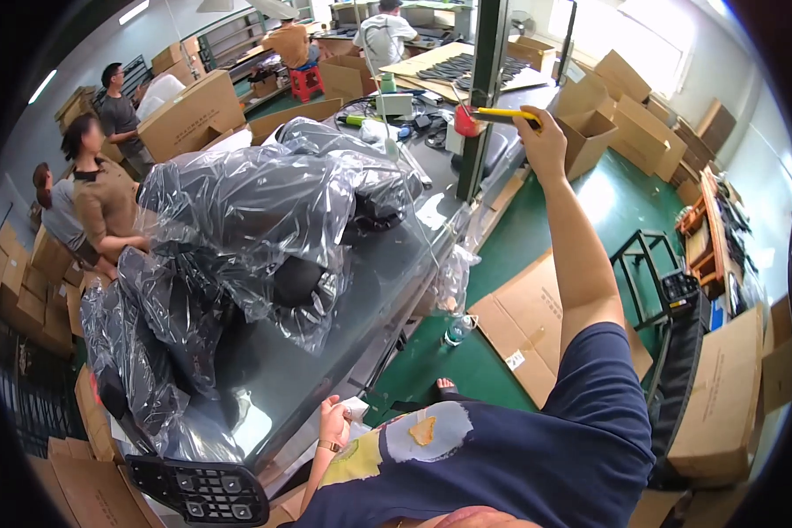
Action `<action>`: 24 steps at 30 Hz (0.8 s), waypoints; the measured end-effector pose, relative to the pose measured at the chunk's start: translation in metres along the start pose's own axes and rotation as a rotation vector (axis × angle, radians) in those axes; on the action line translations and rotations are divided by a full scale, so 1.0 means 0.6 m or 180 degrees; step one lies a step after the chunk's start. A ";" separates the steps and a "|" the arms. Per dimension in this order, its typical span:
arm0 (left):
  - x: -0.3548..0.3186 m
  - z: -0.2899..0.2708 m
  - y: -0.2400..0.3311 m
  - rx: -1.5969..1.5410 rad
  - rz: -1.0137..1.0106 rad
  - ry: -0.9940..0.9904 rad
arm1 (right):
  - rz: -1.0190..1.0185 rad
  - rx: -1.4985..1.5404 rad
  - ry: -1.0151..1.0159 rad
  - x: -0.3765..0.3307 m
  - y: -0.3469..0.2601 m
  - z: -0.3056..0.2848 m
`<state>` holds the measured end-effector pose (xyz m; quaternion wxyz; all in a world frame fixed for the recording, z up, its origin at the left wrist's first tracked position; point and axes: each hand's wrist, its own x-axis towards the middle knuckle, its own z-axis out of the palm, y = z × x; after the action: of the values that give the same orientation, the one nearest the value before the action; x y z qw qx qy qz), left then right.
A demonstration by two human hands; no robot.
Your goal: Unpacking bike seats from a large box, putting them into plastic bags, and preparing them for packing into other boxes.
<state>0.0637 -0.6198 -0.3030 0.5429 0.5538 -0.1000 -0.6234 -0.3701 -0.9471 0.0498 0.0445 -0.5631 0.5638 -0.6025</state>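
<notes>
My right hand (544, 145) is raised at the end of an outstretched arm, its fingers closed around a long yellow-and-black utility knife (508, 114). The knife lies roughly level, its far end against or just in front of a red holder (468, 121) on the dark green post (482, 79). Down by my waist, my left hand (333, 422) is closed next to a crumpled white piece (355, 408) that it seems to grip. Left of both hands, large black padded parts in clear plastic bags (246, 198) lie piled on the grey table (326, 356).
A black bracketed plate (198, 491) juts out at the near left. Flattened cardboard (524, 317) and a water bottle (458, 331) are on the green floor. Open cartons (590, 132) stand beyond my right hand. Several people, including one in brown (97, 198), are across the table and farther back.
</notes>
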 end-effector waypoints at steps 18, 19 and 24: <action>0.002 0.294 0.007 0.0135 0.0253 0.0165 | -0.0266 0.0875 -0.0963 0.166 0.224 0.074; 0.009 0.301 0.009 0.0208 0.0273 0.0248 | -0.0332 0.0895 -0.0757 0.154 0.218 0.062; 0.036 0.399 0.044 0.0776 0.0486 0.0243 | -0.0158 0.1334 -0.0777 -0.033 0.240 0.037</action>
<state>-0.1080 -0.7613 -0.2089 0.5209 0.6297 -0.1960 -0.5420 -0.4305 -0.9993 -0.0739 0.2134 -0.6239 0.4030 -0.6347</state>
